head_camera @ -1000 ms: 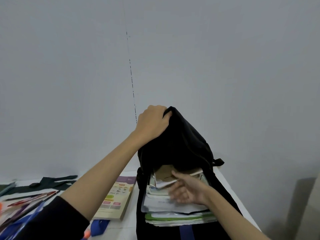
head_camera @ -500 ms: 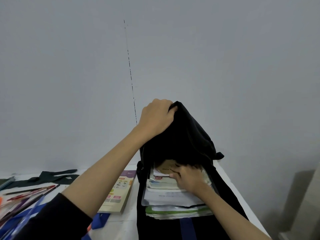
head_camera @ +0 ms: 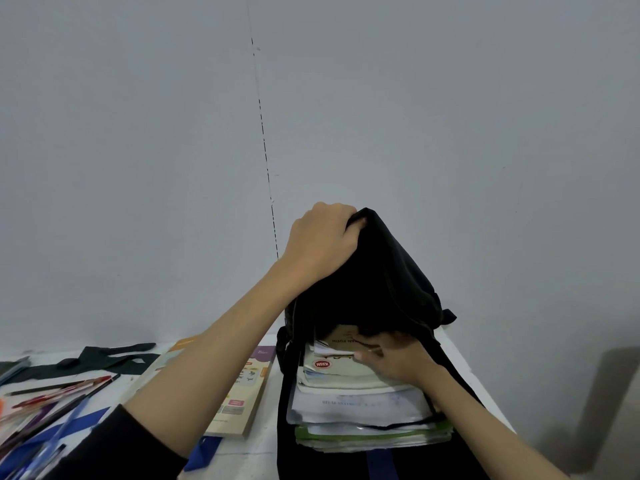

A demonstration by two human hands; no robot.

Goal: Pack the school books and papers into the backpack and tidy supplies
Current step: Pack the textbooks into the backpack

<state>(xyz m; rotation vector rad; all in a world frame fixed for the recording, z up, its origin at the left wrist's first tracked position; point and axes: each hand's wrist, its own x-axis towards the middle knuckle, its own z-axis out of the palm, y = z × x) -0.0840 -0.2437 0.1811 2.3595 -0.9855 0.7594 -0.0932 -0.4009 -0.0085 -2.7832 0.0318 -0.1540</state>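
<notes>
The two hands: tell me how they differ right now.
The left hand is raised high, gripping the top of the black backpack and holding its flap up. The right hand is low at the backpack's opening, fingers reaching in over the stack of books and papers. The left forearm ends in a dark sleeve; the right forearm shows none. Both touch the backpack.

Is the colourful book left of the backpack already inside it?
No, the colourful book lies on the table beside the backpack.
</notes>
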